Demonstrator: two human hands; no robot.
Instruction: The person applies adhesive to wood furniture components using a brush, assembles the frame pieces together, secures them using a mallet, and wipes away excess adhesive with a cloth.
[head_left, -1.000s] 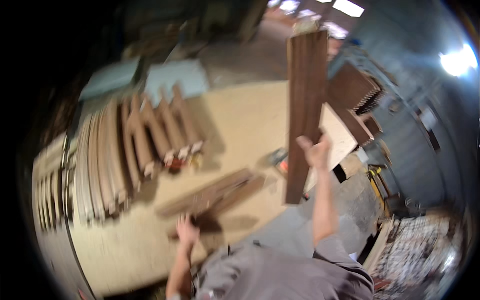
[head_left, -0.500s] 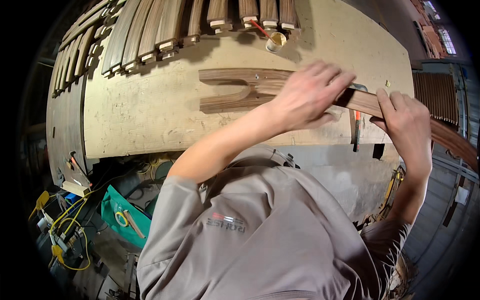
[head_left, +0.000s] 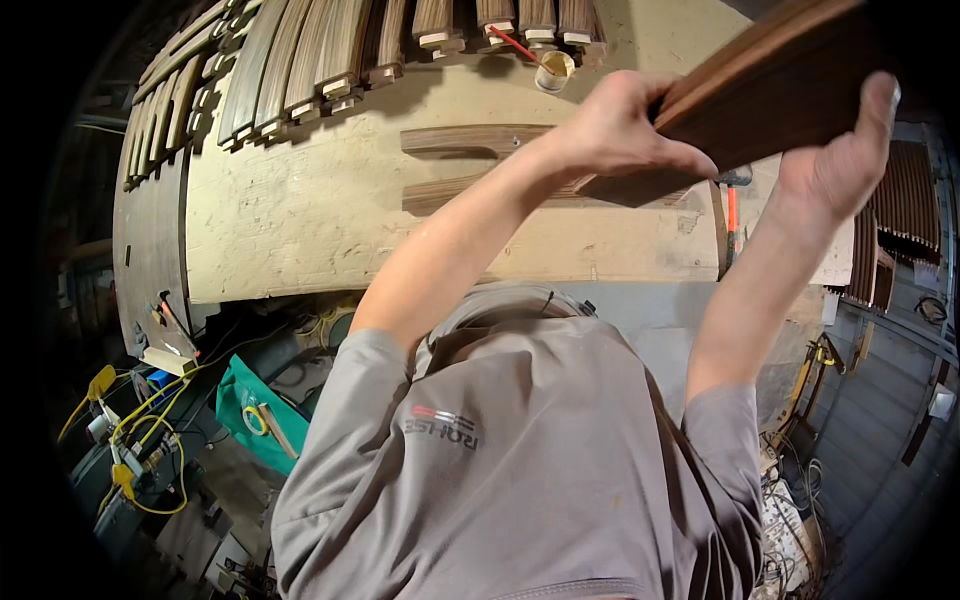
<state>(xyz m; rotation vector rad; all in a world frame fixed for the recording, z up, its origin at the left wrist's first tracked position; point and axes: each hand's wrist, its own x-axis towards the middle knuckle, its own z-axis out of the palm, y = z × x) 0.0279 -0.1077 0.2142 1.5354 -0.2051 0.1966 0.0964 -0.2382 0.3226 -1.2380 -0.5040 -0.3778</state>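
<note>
Board (head_left: 770, 100) is slanting, left hand (head_left: 635, 125) clamping its left part and right hand (head_left: 835, 170) touching its right side, hold impossible to tell; a hammer (head_left: 732, 212) is lying on the table (head_left: 320, 230) below, between the two grips.

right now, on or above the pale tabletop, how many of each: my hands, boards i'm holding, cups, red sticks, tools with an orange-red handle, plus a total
Hands: 2, left hand and right hand
Held wooden board: 1
Cup: 1
Red stick, leaning in the cup: 1
Orange-red-handled tool: 1
Total: 6
</note>
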